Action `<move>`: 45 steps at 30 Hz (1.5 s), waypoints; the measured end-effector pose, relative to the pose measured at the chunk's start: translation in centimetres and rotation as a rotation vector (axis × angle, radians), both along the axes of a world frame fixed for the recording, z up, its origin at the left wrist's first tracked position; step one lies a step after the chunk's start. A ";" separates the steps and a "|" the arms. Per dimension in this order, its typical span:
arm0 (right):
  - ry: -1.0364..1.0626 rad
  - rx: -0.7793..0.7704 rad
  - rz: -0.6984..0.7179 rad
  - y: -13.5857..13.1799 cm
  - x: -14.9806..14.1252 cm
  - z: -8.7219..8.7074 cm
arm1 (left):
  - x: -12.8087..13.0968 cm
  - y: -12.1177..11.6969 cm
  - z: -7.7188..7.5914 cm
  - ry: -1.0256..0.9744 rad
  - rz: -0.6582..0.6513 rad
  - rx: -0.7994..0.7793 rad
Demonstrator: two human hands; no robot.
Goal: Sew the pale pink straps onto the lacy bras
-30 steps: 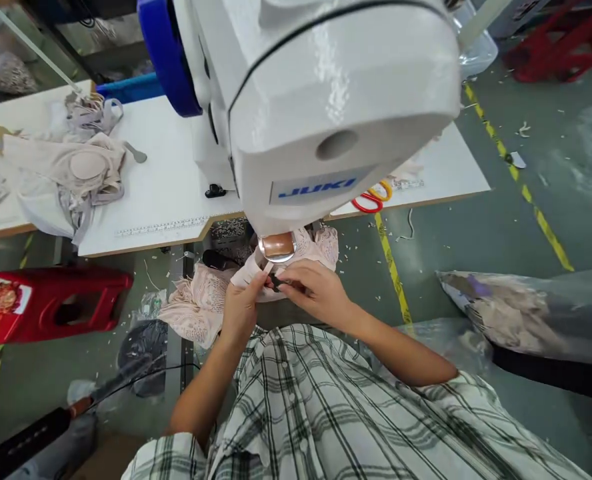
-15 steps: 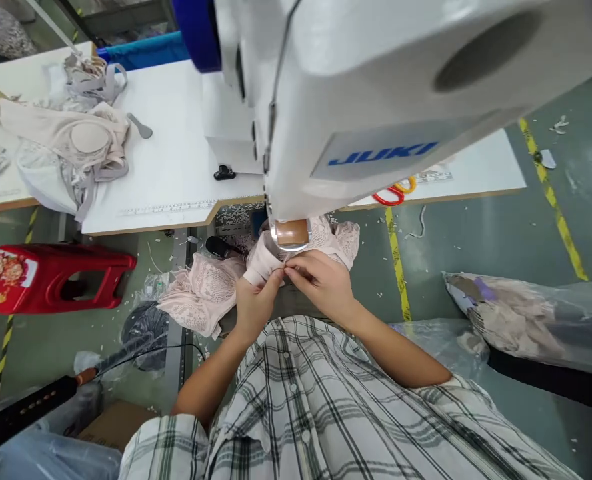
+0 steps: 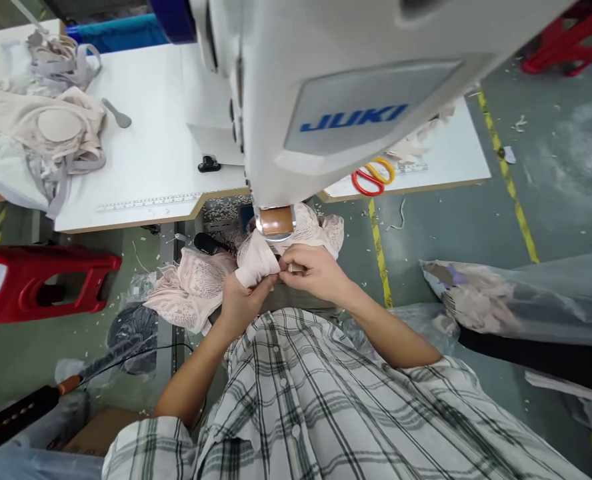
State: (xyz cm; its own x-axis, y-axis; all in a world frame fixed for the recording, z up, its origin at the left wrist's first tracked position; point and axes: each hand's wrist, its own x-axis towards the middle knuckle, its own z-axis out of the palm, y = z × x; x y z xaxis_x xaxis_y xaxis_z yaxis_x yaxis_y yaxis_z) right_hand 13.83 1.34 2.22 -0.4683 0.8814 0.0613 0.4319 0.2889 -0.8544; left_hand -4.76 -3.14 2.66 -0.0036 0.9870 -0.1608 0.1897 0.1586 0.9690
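A pale pink lace bra (image 3: pixel 201 283) hangs in front of the sewing machine (image 3: pixel 336 133), part of it lying beyond my hands. My left hand (image 3: pixel 243 300) is closed on its smooth band, which folds over the fingers, with the thumb pressed along the lower edge. Fingertips of my right hand (image 3: pixel 319 270) pinch the same band's edge, close beside the left thumb. Whatever tiny piece may lie between those fingertips is too small to make out. Just above both hands is the machine's rounded end with a brown panel (image 3: pixel 277 221), which hides part of the bra.
Red and yellow scissors (image 3: pixel 369 180) lie at the front edge of the white table (image 3: pixel 151 133). More bras (image 3: pixel 59 127) are piled on the left, near a grey spoon-shaped tool (image 3: pixel 117 113). A red stool (image 3: pixel 91 260) stands left; a bagged bundle (image 3: pixel 491 300) lies right.
My view has shifted, so the machine and table appear further left and higher. The band has turned and spread over my left hand. My right fingers still pinch at its edge.
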 end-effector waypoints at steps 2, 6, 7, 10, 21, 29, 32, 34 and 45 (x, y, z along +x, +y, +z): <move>0.024 -0.042 0.065 0.4 0.2 0.6 | -0.2 0.1 0.1 -0.015 -0.058 0.029; 0.028 -0.079 0.145 0.2 0.3 0.7 | -0.1 0.4 0.4 -0.083 -0.068 -0.045; 0.031 -0.084 0.127 0.0 0.3 0.5 | -0.1 0.5 0.5 -0.095 -0.070 -0.075; 0.034 -0.083 0.030 -0.5 0.2 -0.4 | 0.2 1.0 0.9 -0.128 -0.106 -0.162; 0.121 -0.259 -0.068 0.3 2.0 0.3 | 0.0 2.4 1.3 0.048 -0.162 -0.049; 0.057 -0.170 -0.120 0.3 3.1 1.4 | -0.3 3.3 2.1 0.006 -0.257 -0.089; 0.014 -0.160 -0.115 0.3 3.0 1.8 | 0.0 3.2 2.6 0.045 -0.282 -0.086; -0.015 -0.163 -0.090 0.4 3.0 2.0 | 0.3 3.1 3.0 0.076 -0.293 -0.064; -0.024 -0.209 0.042 1.5 3.6 3.3 | 1.5 3.3 3.7 0.158 -0.329 -0.057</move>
State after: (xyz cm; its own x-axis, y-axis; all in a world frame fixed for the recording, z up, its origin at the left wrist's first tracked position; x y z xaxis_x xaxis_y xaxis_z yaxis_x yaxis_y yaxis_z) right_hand 17.38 2.85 5.48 -0.5038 0.8537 -0.1319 0.4441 0.1250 -0.8872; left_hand -3.30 0.17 6.37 0.2830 0.9291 -0.2379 0.3858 0.1168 0.9152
